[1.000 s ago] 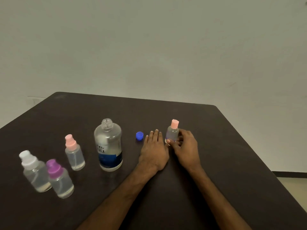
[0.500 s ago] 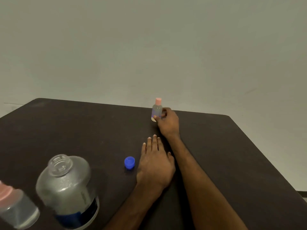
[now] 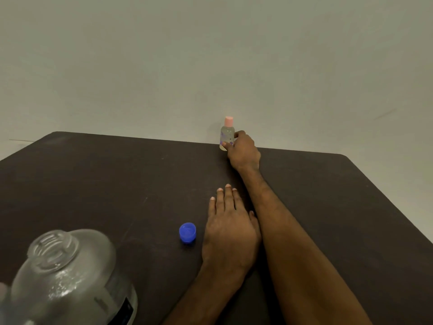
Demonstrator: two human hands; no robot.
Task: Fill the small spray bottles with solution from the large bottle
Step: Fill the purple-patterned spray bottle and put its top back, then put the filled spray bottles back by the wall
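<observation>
Several fingers (image 3: 240,134) of the right hand (image 3: 244,151) and its thumb curl round the pink-capped spray bottle (image 3: 226,133), upright at the far edge of the dark surface (image 3: 117,179). The left hand (image 3: 229,231) lies flat, fingers straight. Just beside it sits a blue cap (image 3: 187,232); the large clear bottle (image 3: 70,277) stands uncapped, near left.

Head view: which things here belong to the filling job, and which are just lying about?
Job: large bottle, uncapped; small pink-capped bottle, gripped by right hand; blue cap.
Idle: left hand, flat on the table; wall behind.
</observation>
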